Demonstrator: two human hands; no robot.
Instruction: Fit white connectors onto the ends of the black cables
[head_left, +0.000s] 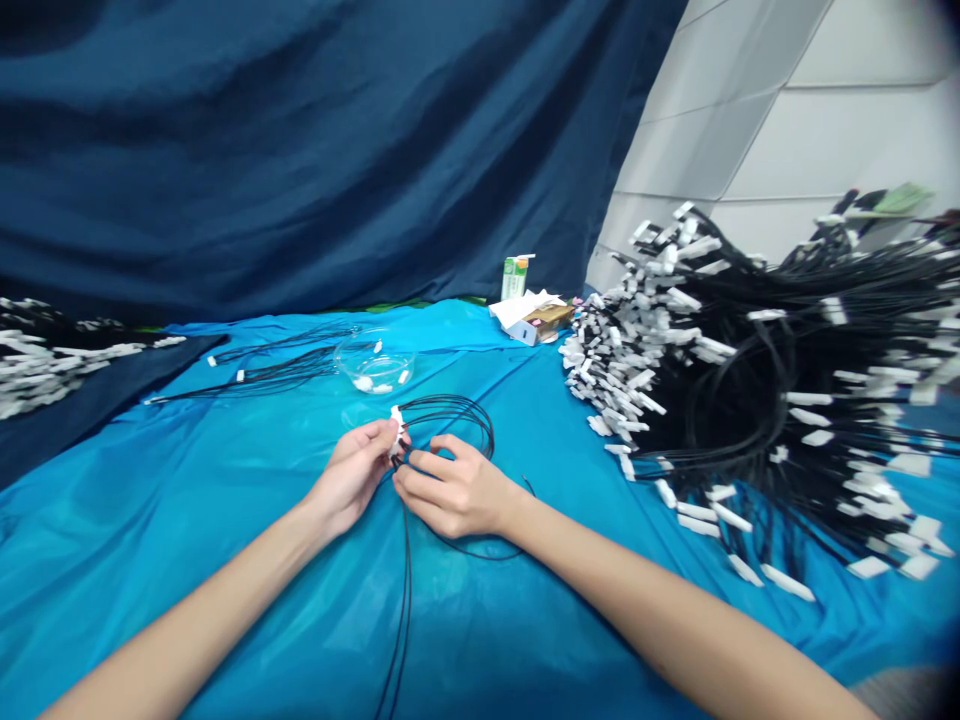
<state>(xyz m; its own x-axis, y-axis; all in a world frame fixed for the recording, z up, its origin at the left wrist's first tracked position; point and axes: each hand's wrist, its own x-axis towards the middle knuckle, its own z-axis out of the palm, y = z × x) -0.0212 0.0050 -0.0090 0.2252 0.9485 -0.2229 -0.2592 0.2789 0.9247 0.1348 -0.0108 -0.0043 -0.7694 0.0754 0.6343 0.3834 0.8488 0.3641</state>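
Note:
Between the thumb and fingers of my left hand (358, 472) is a white plastic connector (396, 428), held upright above the blue cloth. Black wires (457, 402) leave it and loop round to the right; two more strands hang down toward me. My right hand (454, 487) is close against the connector's right side, its thumb and index finger pinching a black wire near the connector's lower end. The exact wire end is hidden by the fingers. A clear round bowl (375, 365) with a few white connector pieces stands just beyond my hands.
A large heap of black cables with white connectors (720, 400) fills the right side. More such cables (60, 355) lie at far left. Several loose black wires (281, 370) rest left of the bowl. An open small box (529, 325) and a green-white carton (514, 277) stand behind.

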